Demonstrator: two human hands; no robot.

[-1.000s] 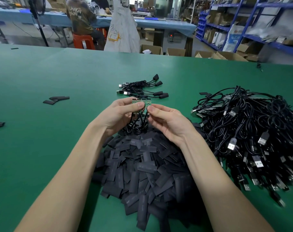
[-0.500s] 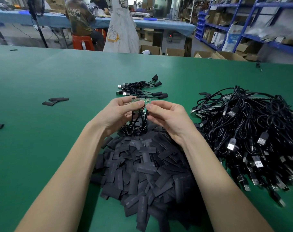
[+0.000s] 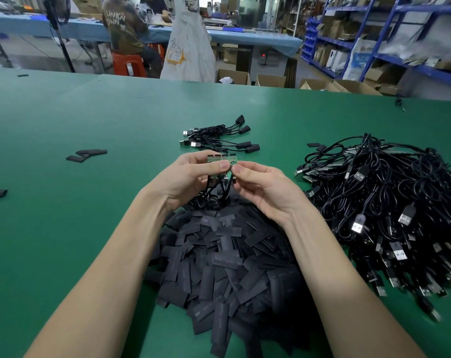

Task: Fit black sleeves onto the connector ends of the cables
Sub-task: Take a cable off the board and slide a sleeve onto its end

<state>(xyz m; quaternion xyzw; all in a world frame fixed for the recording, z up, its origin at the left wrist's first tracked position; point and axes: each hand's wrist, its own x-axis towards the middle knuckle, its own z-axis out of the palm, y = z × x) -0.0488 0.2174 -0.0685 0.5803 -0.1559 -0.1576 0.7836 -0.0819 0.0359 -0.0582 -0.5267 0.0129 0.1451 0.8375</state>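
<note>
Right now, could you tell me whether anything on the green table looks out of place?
Mostly tidy: a few flat black sleeves lie stray at the left, apart from the big black sleeve heap, and two more sit beside the tangled black cable pile.

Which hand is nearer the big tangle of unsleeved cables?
Right. The right hand is beside the cable tangle, just to its left. The left hand is further left, on the far side of the green boards both hands pinch.

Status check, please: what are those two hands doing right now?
Left hand and right hand both pinching green connector boards, cables dangling. No sleeve on these yet. Sleeve pile below, nothing blocking.
</note>
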